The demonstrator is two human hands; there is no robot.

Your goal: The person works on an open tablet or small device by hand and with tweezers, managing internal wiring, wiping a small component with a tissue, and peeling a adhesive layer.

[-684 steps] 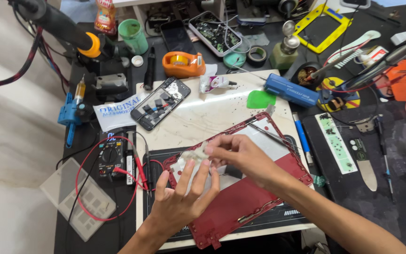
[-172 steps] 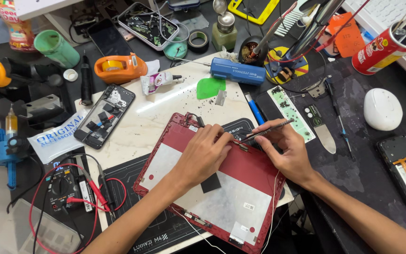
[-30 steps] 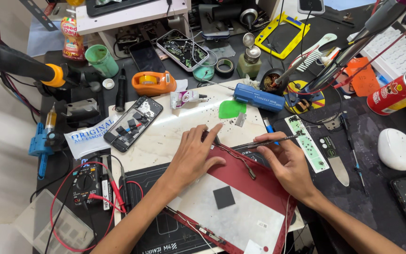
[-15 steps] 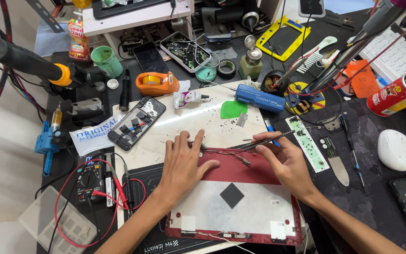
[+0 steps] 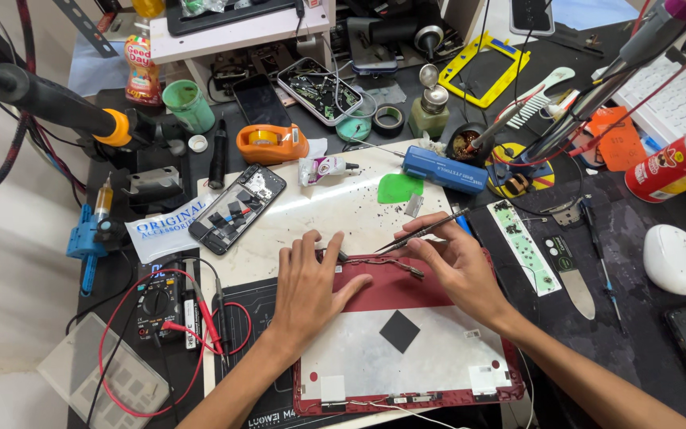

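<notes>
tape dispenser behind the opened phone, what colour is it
Orange; the tape dispenser shows clearly in the head view, beyond the opened phone.

an orange tape dispenser (image 5: 271,143) is sitting behind my white board, near a green cup (image 5: 187,105). an opened phone (image 5: 237,208) is lying at the board's left edge, a multimeter (image 5: 160,300) with red leads below it. a blue cylinder (image 5: 444,169) is lying beside a green pick (image 5: 399,188). a white mouse (image 5: 675,259) is resting far right, a red can (image 5: 668,168) above it.
</notes>
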